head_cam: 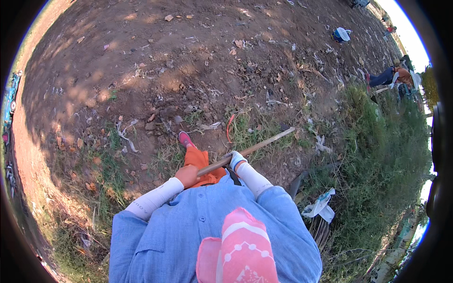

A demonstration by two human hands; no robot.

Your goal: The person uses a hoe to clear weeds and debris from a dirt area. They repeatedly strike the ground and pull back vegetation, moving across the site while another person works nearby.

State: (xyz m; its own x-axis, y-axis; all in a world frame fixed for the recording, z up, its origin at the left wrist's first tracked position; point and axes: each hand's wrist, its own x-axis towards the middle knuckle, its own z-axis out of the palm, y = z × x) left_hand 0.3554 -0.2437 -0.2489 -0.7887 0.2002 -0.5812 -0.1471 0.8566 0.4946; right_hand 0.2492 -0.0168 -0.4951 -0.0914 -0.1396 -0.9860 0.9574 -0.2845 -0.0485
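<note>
A long wooden handle [263, 144] slants across the front of my body, up to the right. My left hand [187, 175] is closed around its lower end, close to my waist. Further up the shaft, my right hand [236, 160], in a pale glove, grips it too. A dark shape lies by the handle's far end; whether it is a tool head I cannot tell. Below the shaft are my orange trousers [195, 158] and one pink shoe [184, 138] on the soil.
Brown soil [141, 88] with clods, dry leaves and plastic scraps spreads ahead. Tall green weeds [382, 141] stand at right, near a white plastic bag [320, 207]. A bent-over person [396, 78] works at upper right. A bucket [340, 35] stands further off; a blue vehicle [11, 102] is far left.
</note>
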